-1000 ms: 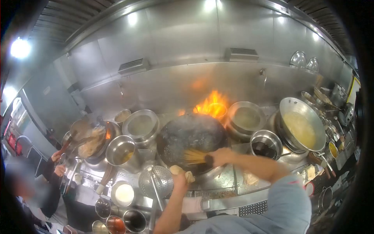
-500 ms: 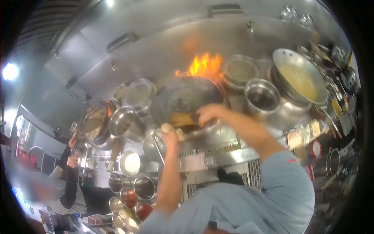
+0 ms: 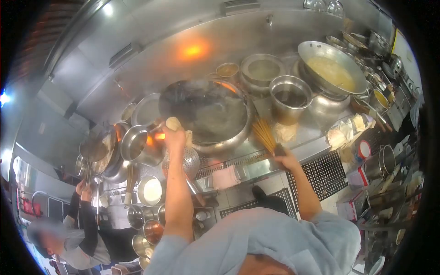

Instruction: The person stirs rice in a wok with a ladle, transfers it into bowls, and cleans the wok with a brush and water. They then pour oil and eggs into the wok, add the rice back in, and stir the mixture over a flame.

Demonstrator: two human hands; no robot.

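A large dark wok (image 3: pixel 206 112) sits on the stove with its inside showing grey and wet. My left hand (image 3: pixel 174 136) is closed on a pale folded cloth (image 3: pixel 173 123) at the wok's near left rim. To the right of the wok, my right hand (image 3: pixel 287 160) grips the dark end of a bamboo brush (image 3: pixel 264 133), whose splayed bristles point up and left over the steel counter edge. Just below my left hand lies a perforated ladle (image 3: pixel 189 162), its handle toward me.
A big wok of yellowish liquid (image 3: pixel 331 73), a pot of dark liquid (image 3: pixel 290 97) and a lidded pot (image 3: pixel 262 69) stand at the right. Seasoning tins (image 3: pixel 152 230) are at lower left. A co-worker (image 3: pixel 87 245) handles another pan (image 3: pixel 98 146) at far left.
My right hand has pulled the brush out of the wok and down to the right. The tall flames behind the wok are gone, leaving an orange glow. The view has shifted.
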